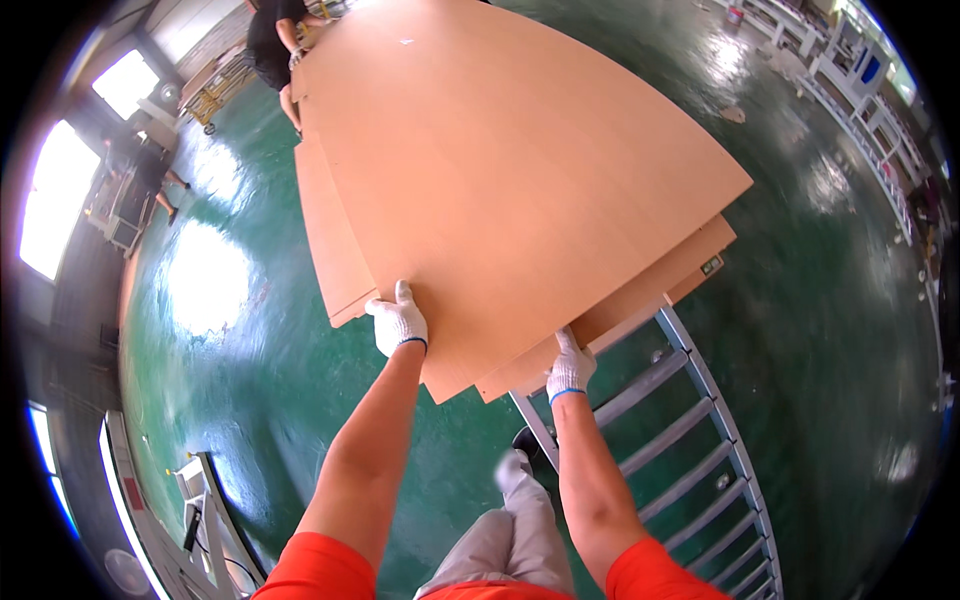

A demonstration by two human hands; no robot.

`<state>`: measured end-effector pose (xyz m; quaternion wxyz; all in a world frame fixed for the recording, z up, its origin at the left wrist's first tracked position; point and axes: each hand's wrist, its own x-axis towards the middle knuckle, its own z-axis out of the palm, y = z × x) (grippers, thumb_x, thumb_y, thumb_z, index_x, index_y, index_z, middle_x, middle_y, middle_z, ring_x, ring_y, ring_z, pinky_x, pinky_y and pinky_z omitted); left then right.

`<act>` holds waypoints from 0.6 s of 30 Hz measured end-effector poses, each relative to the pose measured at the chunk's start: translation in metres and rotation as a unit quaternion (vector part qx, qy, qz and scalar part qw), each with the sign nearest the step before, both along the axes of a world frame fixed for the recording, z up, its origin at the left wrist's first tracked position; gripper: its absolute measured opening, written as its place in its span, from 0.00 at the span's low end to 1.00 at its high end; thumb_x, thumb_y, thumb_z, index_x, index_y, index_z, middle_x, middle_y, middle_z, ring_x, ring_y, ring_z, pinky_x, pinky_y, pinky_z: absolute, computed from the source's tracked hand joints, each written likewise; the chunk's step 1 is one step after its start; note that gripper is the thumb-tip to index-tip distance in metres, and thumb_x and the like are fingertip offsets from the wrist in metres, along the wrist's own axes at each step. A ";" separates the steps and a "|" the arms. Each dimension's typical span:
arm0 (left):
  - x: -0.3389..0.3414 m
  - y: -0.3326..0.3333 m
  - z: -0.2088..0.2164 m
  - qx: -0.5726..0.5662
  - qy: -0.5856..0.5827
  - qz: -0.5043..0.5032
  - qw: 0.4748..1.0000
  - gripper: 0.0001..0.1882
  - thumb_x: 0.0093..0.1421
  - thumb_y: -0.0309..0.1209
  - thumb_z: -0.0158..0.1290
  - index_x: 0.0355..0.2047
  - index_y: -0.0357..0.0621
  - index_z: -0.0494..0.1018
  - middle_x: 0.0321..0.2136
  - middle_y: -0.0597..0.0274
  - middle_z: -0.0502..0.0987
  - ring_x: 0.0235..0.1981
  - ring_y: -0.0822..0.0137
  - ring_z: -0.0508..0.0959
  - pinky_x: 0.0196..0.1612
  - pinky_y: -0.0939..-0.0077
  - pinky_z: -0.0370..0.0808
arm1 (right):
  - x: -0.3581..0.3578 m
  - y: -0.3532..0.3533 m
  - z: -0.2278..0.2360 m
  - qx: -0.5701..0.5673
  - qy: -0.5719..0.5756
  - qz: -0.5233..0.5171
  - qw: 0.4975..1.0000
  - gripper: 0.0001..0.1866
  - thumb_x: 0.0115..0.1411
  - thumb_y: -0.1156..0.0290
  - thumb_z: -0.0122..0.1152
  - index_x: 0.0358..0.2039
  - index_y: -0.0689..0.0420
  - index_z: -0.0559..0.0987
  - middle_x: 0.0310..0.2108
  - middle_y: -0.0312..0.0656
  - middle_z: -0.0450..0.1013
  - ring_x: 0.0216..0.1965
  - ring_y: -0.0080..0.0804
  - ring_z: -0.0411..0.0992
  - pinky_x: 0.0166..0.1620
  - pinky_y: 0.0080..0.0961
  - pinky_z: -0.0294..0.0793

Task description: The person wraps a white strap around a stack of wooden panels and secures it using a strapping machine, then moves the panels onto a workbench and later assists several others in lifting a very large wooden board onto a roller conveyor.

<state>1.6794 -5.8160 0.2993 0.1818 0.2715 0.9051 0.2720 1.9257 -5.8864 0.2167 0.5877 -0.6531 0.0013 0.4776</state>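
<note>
A large flat brown wood panel (500, 160) stretches away from me, lying askew over other panels (690, 262) of the same colour. White knitted gloves cover both my hands. At the panel's near left edge, my left hand (398, 322) is closed, thumb on top and fingers hidden beneath. My right hand (571, 365) is closed on the near edge, further right, its fingertips partly out of sight. Which layers the right hand grips is hard to tell. At the far left edge, a person in dark clothes (270, 45) has a gloved hand against the panels.
A metal roller conveyor (672, 435) runs from under the stack toward the lower right. Glossy green floor (800, 380) surrounds it. A white metal frame (210, 520) stands at lower left. Another person (145, 165) is at far left, near a yellow cart (210, 100). Machinery (865, 100) lines the far right.
</note>
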 end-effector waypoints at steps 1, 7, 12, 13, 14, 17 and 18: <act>0.005 -0.009 0.000 0.004 -0.003 -0.002 1.000 0.35 0.65 0.59 0.52 0.53 0.36 0.63 0.45 0.41 0.81 0.47 0.42 0.81 0.50 0.51 0.75 | 0.006 -0.007 0.001 -0.008 0.003 0.002 1.000 0.32 0.50 0.58 0.80 0.52 0.57 0.77 0.46 0.38 0.78 0.41 0.36 0.76 0.29 0.45 0.69; 0.037 -0.056 0.005 0.010 -0.040 0.004 0.999 0.37 0.65 0.59 0.52 0.56 0.37 0.61 0.46 0.42 0.80 0.48 0.42 0.81 0.51 0.52 0.75 | 0.032 -0.052 0.018 0.013 0.005 -0.036 0.999 0.27 0.53 0.61 0.78 0.48 0.62 0.79 0.42 0.40 0.79 0.37 0.32 0.76 0.28 0.36 0.73; 0.058 -0.109 0.008 0.022 -0.051 0.011 0.998 0.36 0.65 0.58 0.51 0.55 0.36 0.61 0.47 0.40 0.80 0.48 0.41 0.80 0.52 0.53 0.75 | 0.057 -0.099 0.002 0.007 -0.004 -0.021 1.000 0.28 0.51 0.64 0.79 0.50 0.60 0.78 0.39 0.40 0.79 0.32 0.33 0.77 0.25 0.32 0.71; 0.071 -0.118 0.010 0.019 -0.056 0.007 0.998 0.36 0.65 0.58 0.51 0.56 0.37 0.61 0.46 0.40 0.80 0.48 0.41 0.80 0.51 0.53 0.75 | 0.070 -0.111 -0.004 0.019 -0.018 -0.023 0.999 0.28 0.52 0.64 0.78 0.49 0.61 0.78 0.38 0.40 0.79 0.31 0.32 0.77 0.24 0.31 0.71; 0.084 -0.125 0.012 0.016 -0.061 0.001 0.998 0.36 0.65 0.59 0.51 0.56 0.38 0.61 0.46 0.41 0.80 0.47 0.41 0.81 0.51 0.52 0.75 | 0.084 -0.122 -0.010 0.030 -0.032 -0.027 0.999 0.27 0.52 0.64 0.78 0.49 0.62 0.78 0.37 0.40 0.78 0.29 0.31 0.76 0.23 0.29 0.71; 0.091 -0.156 -0.005 0.028 -0.016 -0.001 0.999 0.35 0.66 0.58 0.51 0.55 0.38 0.63 0.46 0.40 0.80 0.47 0.40 0.80 0.51 0.52 0.75 | 0.093 -0.159 -0.009 0.063 -0.009 -0.021 0.998 0.26 0.51 0.60 0.79 0.44 0.63 0.80 0.37 0.38 0.77 0.31 0.26 0.73 0.22 0.29 0.67; 0.093 -0.168 -0.006 0.023 -0.015 0.003 1.000 0.35 0.66 0.58 0.51 0.55 0.37 0.63 0.46 0.39 0.80 0.47 0.39 0.80 0.50 0.52 0.75 | 0.095 -0.171 -0.003 0.039 -0.015 -0.010 0.999 0.25 0.51 0.60 0.79 0.44 0.63 0.80 0.35 0.38 0.77 0.30 0.26 0.72 0.21 0.30 0.67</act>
